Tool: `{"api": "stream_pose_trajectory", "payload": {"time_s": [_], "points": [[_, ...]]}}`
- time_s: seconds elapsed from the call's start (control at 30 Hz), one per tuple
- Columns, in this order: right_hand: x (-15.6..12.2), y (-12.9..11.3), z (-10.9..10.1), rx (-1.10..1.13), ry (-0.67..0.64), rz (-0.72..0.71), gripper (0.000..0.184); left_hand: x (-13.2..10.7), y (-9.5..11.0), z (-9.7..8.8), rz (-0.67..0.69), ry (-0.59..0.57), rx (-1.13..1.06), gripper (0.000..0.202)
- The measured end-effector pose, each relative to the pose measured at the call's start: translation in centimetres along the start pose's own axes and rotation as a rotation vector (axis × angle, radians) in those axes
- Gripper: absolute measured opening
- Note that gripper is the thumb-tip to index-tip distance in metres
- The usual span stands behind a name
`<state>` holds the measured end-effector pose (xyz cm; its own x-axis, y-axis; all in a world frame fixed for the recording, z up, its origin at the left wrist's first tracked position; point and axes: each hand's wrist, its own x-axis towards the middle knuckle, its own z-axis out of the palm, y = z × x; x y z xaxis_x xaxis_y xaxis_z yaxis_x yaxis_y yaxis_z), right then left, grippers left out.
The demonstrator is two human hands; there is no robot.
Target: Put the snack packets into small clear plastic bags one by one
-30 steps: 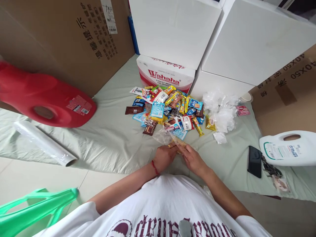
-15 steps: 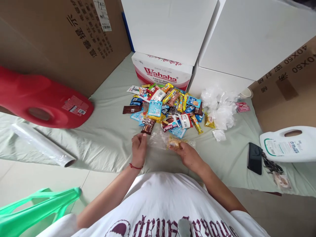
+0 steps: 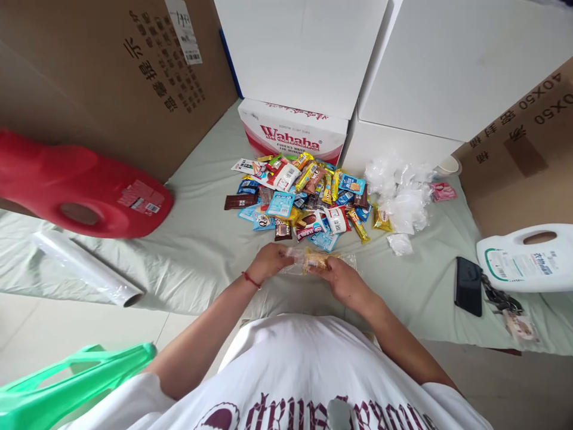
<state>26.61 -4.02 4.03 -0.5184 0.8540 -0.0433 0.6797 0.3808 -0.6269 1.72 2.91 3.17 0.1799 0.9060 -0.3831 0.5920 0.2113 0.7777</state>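
A clear plastic bag [image 3: 293, 263] with a yellow-wrapped snack [image 3: 314, 260] inside is stretched between my hands, low over the cloth. At its left end, my left hand [image 3: 270, 261] pinches the loose plastic. My right hand [image 3: 347, 279] grips the bag at the snack, with the thumb on top, and some clear film sticks out beyond it. Just past the hands lies a heap of wrapped snacks, with a brown cocoa packet [image 3: 283, 229] at its near edge, a light blue packet [image 3: 280, 204] and a red-and-white packet [image 3: 336, 220].
Crumpled clear bags [image 3: 403, 197] lie right of the heap. Behind stands a Wahaha carton [image 3: 290, 134] below white boxes. A red jug [image 3: 111, 206] and plastic roll [image 3: 89, 269] are left; a phone [image 3: 468, 286] and white jug [image 3: 528, 260] are right. A green stool [image 3: 80, 382] stands below.
My left hand has moved right, from beside the cocoa packet to the bag's left end, and pinches it. The cocoa packet now lies farther right against the heap. My right hand keeps its hold.
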Motion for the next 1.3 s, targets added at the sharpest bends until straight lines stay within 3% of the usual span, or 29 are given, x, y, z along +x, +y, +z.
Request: {"api": "stream_pose_trajectory", "payload": {"time_s": [0.07, 0.17, 0.27, 0.37, 0.43, 0.57, 0.63, 0.73, 0.8, 0.9, 1.07, 1.17, 1.3], "points": [[0.1, 0.2, 0.0, 0.024, -0.006, -0.01, 0.042, -1.1, -0.3, -0.6, 0.007, -0.056, -0.093, 0.033], [0.5, 0.1, -0.2, 0.054, -0.01, -0.028, 0.04, -2.3, 0.6, -0.5, 0.0, 0.011, -0.263, 0.034], [0.8, -0.4, -0.5, 0.086, 0.003, -0.045, 0.036, -2.9, 2.7, 1.1, 0.002, 0.063, -0.418, 0.032], [0.7, -1.1, -0.6, 0.068, 0.012, -0.048, 0.037, -3.2, 4.5, 3.3, 0.056, 0.04, -0.5, 0.037], [0.3, -1.3, -0.8, 0.069, 0.027, -0.054, 0.039, -3.3, 5.1, 4.6, 0.2, 0.064, -0.363, 0.035], [-1.4, -0.2, -2.3, 0.242, 0.023, -0.14, 0.032, -3.9, 5.1, 6.5, 0.457, 0.215, 0.239, 0.027], [-2.3, 1.4, -3.2, 0.282, 0.166, -0.032, 0.03, -4.1, 4.9, 7.1, 0.472, 0.229, 0.482, 0.023], [-2.8, 3.9, -3.2, 0.1, 0.454, 0.303, 0.041, -4.3, 4.4, 7.8, 0.501, 0.204, 0.684, 0.023], [-2.7, 4.9, -2.4, 0.001, 0.425, 0.404, 0.049, -4.3, 4.1, 8.1, 0.53, 0.207, 0.737, 0.023], [-2.4, 4.9, -1.2, 0.009, 0.268, 0.395, 0.029, -4.1, 3.7, 8.3, 0.565, 0.241, 0.748, 0.022], [-2.9, 2.5, -1.6, 0.221, 0.354, 0.45, 0.025, -4.0, 3.3, 8.6, 0.618, 0.311, 0.714, 0.022], [-2.0, 0.7, -1.9, 0.392, 0.314, 0.534, 0.026, -4.2, 3.0, 8.9, 0.655, 0.302, 0.742, 0.026], [1.3, -1.2, -1.3, 0.169, 0.294, 0.497, 0.016, -4.5, 2.4, 9.5, 0.731, 0.269, 0.753, 0.039]]}}
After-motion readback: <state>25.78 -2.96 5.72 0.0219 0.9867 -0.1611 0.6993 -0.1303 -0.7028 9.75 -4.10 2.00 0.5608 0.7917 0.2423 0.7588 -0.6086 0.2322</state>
